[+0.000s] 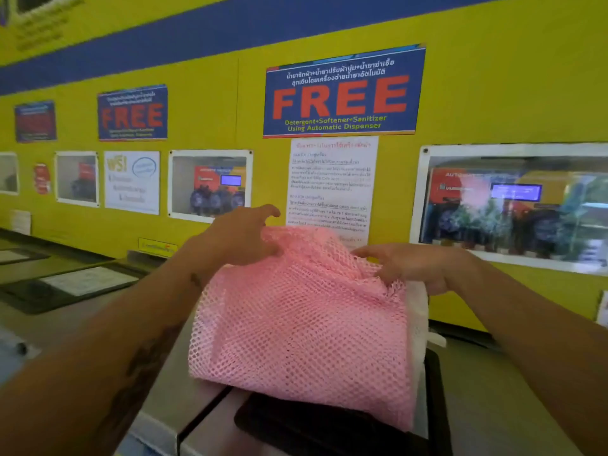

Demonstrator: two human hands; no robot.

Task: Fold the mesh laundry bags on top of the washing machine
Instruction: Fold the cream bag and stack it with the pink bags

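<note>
A pink mesh laundry bag (306, 327) is lifted in front of me above the washing machine top (493, 406), its lower edge hanging over a black panel. My left hand (240, 236) pinches the bag's upper left edge. My right hand (418, 264) grips the upper right edge, fingers curled into the mesh. A white mesh layer (418, 311) shows along the pink bag's right side, partly hidden behind it.
A yellow wall (493, 93) with blue FREE signs and framed dispenser windows stands close behind the machines. More washing machine tops (65, 284) with dark lids run off to the left. A gap separates this machine from the one on the left.
</note>
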